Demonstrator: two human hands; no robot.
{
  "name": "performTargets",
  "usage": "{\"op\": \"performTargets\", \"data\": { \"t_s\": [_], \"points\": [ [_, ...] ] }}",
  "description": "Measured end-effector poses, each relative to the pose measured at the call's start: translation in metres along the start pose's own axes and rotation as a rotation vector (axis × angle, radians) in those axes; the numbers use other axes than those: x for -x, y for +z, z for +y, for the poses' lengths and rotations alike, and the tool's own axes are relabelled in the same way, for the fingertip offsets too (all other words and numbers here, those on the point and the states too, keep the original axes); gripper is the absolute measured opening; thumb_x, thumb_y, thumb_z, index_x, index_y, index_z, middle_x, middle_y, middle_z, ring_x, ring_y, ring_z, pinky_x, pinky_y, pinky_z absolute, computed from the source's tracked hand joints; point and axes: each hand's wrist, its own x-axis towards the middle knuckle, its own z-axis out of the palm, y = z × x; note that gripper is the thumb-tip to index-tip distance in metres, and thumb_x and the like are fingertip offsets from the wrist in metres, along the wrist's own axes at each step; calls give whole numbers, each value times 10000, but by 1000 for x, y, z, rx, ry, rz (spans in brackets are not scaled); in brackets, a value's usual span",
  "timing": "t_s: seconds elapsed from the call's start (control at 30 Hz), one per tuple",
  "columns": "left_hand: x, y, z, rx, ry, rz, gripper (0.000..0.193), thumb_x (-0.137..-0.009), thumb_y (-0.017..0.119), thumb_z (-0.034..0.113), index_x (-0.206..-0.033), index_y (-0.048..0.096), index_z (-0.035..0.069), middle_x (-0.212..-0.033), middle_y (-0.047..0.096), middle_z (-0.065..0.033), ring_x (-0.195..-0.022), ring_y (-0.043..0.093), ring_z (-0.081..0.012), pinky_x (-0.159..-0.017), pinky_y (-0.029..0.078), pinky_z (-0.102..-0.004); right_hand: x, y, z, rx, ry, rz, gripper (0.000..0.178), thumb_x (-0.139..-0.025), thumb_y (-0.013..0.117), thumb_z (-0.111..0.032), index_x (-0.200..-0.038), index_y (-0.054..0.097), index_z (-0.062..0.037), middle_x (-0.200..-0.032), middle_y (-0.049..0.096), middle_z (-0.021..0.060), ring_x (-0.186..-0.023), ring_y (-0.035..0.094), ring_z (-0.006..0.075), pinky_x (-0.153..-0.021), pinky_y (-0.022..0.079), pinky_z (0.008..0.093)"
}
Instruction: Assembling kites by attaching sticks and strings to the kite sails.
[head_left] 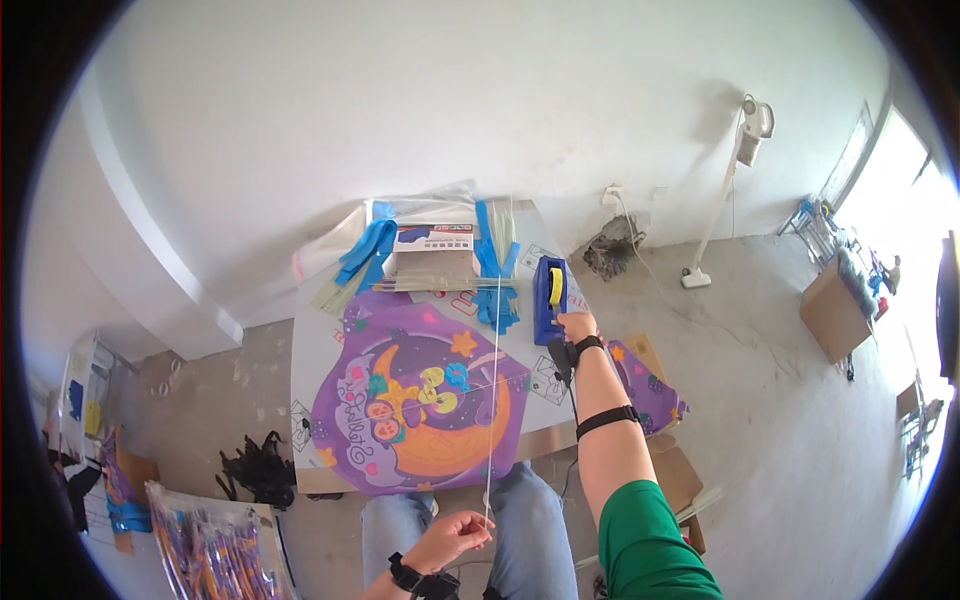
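Note:
A purple kite-like sheet (470,345) printed with an orange moon, stars and cartoon figures lies spread over the near part of the table. My left hand (455,540) is closed in a pinch, low in front of my knees, on the lower end of a thin white rod (495,400). That rod runs up across the sheet toward the blue strips. Beyond the sheet's right side, a blue tape dispenser (543,300) holds a yellow roll. At its near end my right hand (577,327) has its fingers closed; whether they pinch tape or the dispenser itself is hidden.
Behind the sheet stand a box (433,262), blue strips (368,250) and bundled pale sticks (505,235). Another purple sheet (645,385) lies right of the table. Packed colourful bundles (215,535) sit at lower left. A stick vacuum (735,180) leans on the wall; a carton (833,312) stands right.

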Motion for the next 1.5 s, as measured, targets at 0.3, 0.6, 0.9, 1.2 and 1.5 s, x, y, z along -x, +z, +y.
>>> {"op": "performTargets", "data": {
  "t_s": [0.3, 0.6, 0.9, 1.2, 1.5],
  "points": [
    [-24, 29, -15, 113, -95, -94, 178, -930, 573, 169, -1014, 585, 12, -881, 620, -29, -754, 564, -79, -717, 473, -213, 44, -21, 16, -756, 161, -57, 244, -775, 670, -168, -617, 505, -83, -568, 498, 35, -494, 507, 165, -463, 458, 295],
    [-44, 45, -38, 4, -30, -109, 199, -912, 591, 236, -932, 608, 39, -790, 622, -10, -654, 549, -62, -635, 462, -206, 244, -4, 52, -1201, 206, -211, 97, -851, 606, -111, -791, 581, -39, -707, 579, 49, -635, 574, 161, -569, 499, 297],
    [-64, 54, -37, 1, -66, -51, 160, -906, 600, 224, -934, 611, 67, -794, 629, -6, -660, 562, -68, -647, 464, -206, 390, -19, 63, -1283, 249, -152, 88, -862, 612, -101, -827, 605, -20, -767, 617, 64, -706, 580, 151, -653, 472, 275],
    [-75, 64, -30, 11, -57, -67, 116, -915, 590, 195, -933, 613, 83, -819, 629, 13, -677, 547, -55, -663, 458, -202, 426, -17, 67, -1325, 266, -125, 118, -892, 582, -110, -826, 569, -14, -796, 609, 73, -720, 573, 153, -662, 449, 286],
    [-77, 66, -36, 8, -5, -83, 132, -915, 591, 194, -943, 607, 66, -870, 651, -24, -723, 579, -83, -687, 473, -216, 433, -18, 69, -1304, 216, -231, 144, -909, 550, -113, -834, 536, 9, -739, 617, 102, -675, 586, 174, -641, 466, 298]
  ]
}}
